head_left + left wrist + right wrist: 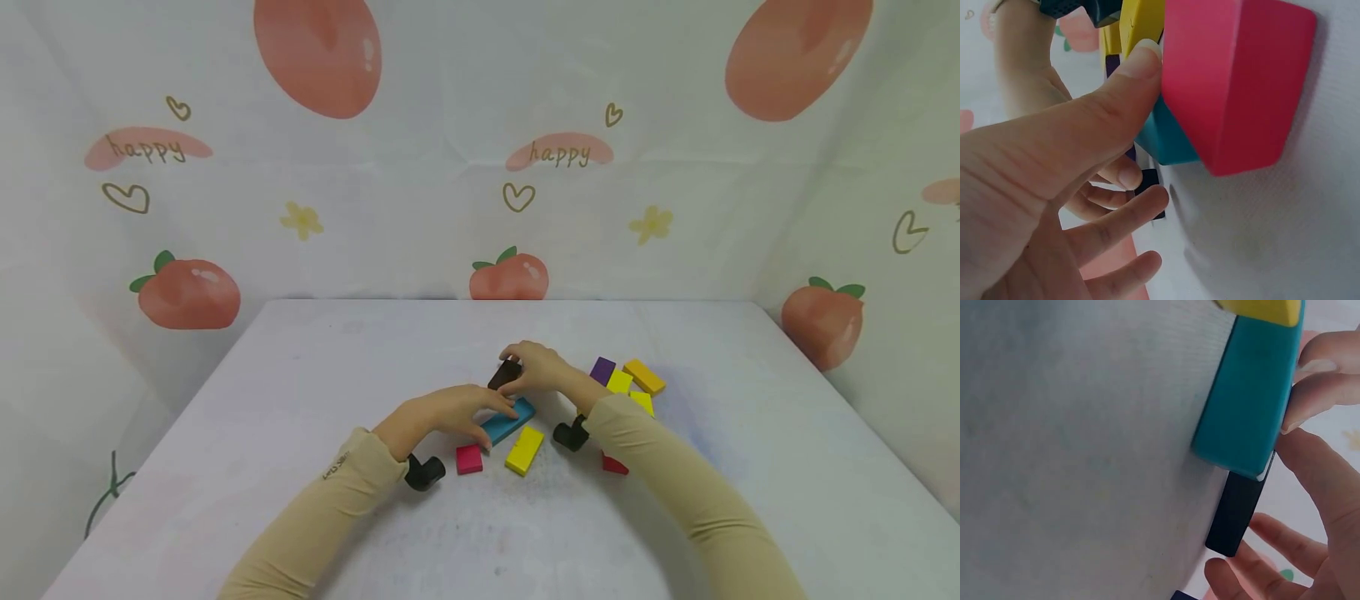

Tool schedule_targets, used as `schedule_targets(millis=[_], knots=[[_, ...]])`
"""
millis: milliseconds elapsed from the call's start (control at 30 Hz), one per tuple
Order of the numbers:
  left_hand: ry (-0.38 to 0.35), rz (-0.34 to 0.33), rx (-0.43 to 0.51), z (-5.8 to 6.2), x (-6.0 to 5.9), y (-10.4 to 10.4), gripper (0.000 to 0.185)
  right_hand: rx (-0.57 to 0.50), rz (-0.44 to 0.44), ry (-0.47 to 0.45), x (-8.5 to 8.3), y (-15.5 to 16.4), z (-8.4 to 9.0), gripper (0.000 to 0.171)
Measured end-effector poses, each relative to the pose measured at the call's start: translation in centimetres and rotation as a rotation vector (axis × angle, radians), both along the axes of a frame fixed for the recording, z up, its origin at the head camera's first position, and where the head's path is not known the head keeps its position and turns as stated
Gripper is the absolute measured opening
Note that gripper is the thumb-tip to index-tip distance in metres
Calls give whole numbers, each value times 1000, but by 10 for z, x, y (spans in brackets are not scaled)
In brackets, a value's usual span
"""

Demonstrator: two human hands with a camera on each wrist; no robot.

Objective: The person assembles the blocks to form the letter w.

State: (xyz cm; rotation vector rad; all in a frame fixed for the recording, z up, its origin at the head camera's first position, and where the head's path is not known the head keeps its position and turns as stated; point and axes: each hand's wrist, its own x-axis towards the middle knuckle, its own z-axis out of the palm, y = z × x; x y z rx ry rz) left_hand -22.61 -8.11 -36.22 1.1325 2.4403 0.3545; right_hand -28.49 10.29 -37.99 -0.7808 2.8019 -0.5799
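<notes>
My left hand point(457, 412) lies over a blue block point(512, 422) on the table. Its thumb point(1138, 62) presses the block's near side, seen as teal point(1163, 140), and its fingers reach across the top to the far side. My right hand point(538, 367) pinches a dark brown block point(505, 373) by its fingertips and holds it tilted at the blue block's far end. The right wrist view shows the dark block point(1235, 512) touching the end of the teal block point(1250, 400). A pink block point(469, 458) and a yellow block point(524, 450) lie just in front.
More blocks lie right of the hands: a purple one point(602, 370), yellow ones point(643, 377) point(619, 382) and a red one point(613, 464) under my right forearm. The white table point(300, 375) is walled by a peach-print cloth on three sides.
</notes>
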Motion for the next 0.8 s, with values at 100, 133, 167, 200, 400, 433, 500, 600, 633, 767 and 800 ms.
schedule_targets(millis=[100,133,167,200,400,433,500,600,633,767,800], knots=[[20,10,-19,1,2,1,56,2,-3,-2,0,-1,0,56],[28,15,-28,1,3,1,56,1,-4,-5,0,-1,1,56],[35,21,-36,2,3,2,57,1,-7,-9,0,-1,1,57],[42,30,-46,2,4,2,57,0,-10,-14,0,-1,1,57],[88,59,-101,3,10,5,58,-12,-25,-29,1,-1,3,59],[98,56,-104,3,10,5,59,-14,-25,-28,1,-1,3,59],[109,54,-101,4,11,4,59,-16,-23,-28,1,-1,3,58],[111,32,-77,3,10,3,61,-20,-16,-25,0,-1,3,57],[106,23,-63,2,9,2,62,-23,-13,-23,0,0,3,56],[61,-17,-21,-1,3,1,64,-33,8,-2,-1,1,3,55],[47,-26,-14,-2,1,1,65,-37,10,2,-2,2,3,55]])
